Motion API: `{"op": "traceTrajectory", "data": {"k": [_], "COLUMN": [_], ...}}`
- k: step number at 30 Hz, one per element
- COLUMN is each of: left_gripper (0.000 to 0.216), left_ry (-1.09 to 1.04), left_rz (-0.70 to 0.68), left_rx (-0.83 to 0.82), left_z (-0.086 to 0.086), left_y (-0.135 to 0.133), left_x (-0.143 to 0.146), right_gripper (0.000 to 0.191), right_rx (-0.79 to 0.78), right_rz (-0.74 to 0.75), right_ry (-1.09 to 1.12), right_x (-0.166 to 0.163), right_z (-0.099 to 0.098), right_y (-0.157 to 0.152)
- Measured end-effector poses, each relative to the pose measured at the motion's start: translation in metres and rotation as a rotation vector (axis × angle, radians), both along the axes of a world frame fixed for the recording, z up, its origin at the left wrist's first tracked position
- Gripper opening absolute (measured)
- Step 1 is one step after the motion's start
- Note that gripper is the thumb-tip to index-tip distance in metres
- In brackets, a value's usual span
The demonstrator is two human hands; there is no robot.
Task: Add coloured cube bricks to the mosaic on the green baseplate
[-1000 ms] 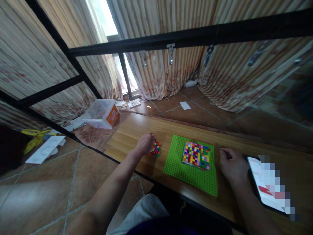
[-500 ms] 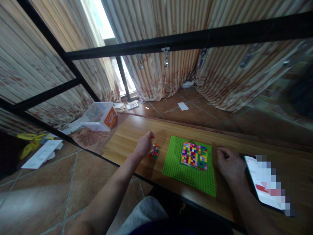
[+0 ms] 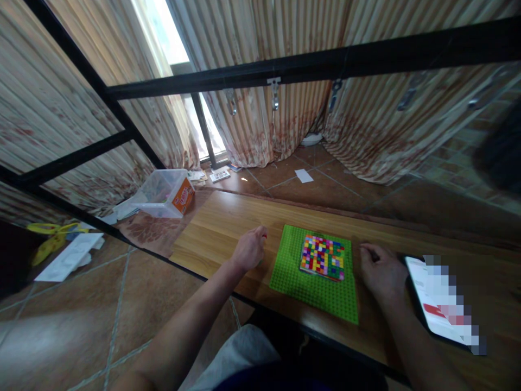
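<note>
Wooden table, long, under a black frame. Green baseplate lies flat near its front edge. Tablet sits at the far right. Multicoloured brick mosaic is on the baseplate's upper middle. Right hand rests on the table just right of the baseplate, fingers curled under; cannot tell if it holds anything. Left hand, just left of the baseplate, is closed, pinching a small red brick at its fingertips.
</note>
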State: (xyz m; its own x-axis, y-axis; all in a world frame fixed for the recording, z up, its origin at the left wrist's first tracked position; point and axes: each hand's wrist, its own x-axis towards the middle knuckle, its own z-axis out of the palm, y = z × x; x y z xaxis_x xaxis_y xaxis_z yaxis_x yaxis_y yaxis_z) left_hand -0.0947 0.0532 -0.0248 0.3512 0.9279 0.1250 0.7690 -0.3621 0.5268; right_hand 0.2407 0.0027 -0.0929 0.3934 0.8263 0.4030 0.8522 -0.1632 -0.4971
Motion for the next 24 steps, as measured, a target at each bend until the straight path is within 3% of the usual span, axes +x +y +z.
{"op": "traceTrajectory", "data": {"k": [8, 15, 21, 24], "left_gripper": [0.022, 0.021, 0.020, 0.018], "left_ry": [0.184, 0.444, 0.447, 0.397], "left_rz": [-0.067, -0.211, -0.184, -0.093], "left_rx": [0.006, -0.039, -0.049, -0.039], "left_z": [0.003, 0.006, 0.007, 0.011], "left_y": [-0.001, 0.004, 0.007, 0.005], "left_x": [0.001, 0.004, 0.001, 0.001], "right_gripper": [0.032, 0.031, 0.031, 0.031], "right_rx": [0.027, 0.017, 0.016, 0.025], "right_rz": [0.007, 0.006, 0.009, 0.008], "right_ry": [0.003, 0.009, 0.026, 0.024], "right_x": [-0.001, -0.002, -0.003, -0.004], "right_z": [0.000, 0.001, 0.003, 0.004], "right_y": [0.000, 0.000, -0.001, -0.001]}}
